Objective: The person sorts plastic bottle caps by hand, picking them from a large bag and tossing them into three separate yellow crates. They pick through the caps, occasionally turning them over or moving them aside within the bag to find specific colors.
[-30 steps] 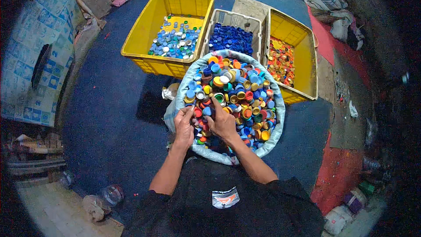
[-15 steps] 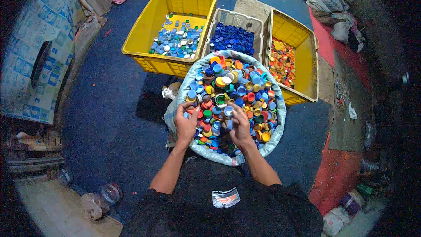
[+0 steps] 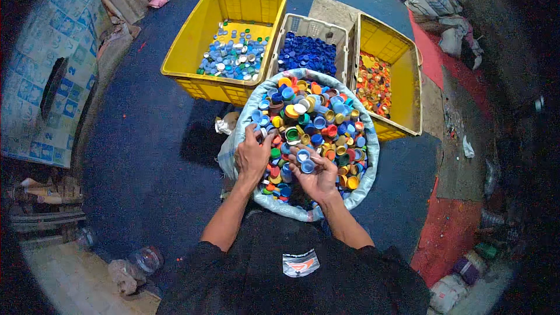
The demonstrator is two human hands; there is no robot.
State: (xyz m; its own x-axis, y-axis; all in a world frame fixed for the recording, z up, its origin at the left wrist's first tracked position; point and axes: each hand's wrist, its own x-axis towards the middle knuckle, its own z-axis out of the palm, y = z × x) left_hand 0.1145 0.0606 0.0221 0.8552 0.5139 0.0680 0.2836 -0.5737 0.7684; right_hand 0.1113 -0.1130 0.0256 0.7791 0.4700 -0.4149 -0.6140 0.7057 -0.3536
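A round sack [image 3: 373, 157] with a rolled pale rim stands in front of me, heaped with bottle caps [image 3: 344, 119] of many colours. Over its lower right part my right hand [image 3: 321, 181] is turned palm up, carrying light blue bottle caps [image 3: 307, 166] on its fingers and palm. My left hand [image 3: 252, 157] reaches over the sack's left side, back of the hand up. Its thumb and fingers close around a pale cap at the heap's surface; the fingers partly cover it.
Beyond the sack stand a yellow crate [image 3: 175, 61] with light blue, white and green caps, a whitish crate [image 3: 341, 32] with dark blue caps, and another yellow crate [image 3: 408, 102] with orange, red and yellow caps. A clear plastic jar [image 3: 149, 259] lies at lower left.
My right hand has turned palm up, showing the light blue caps in it. My left hand has shifted slightly up and right, its fingers now down among the caps.
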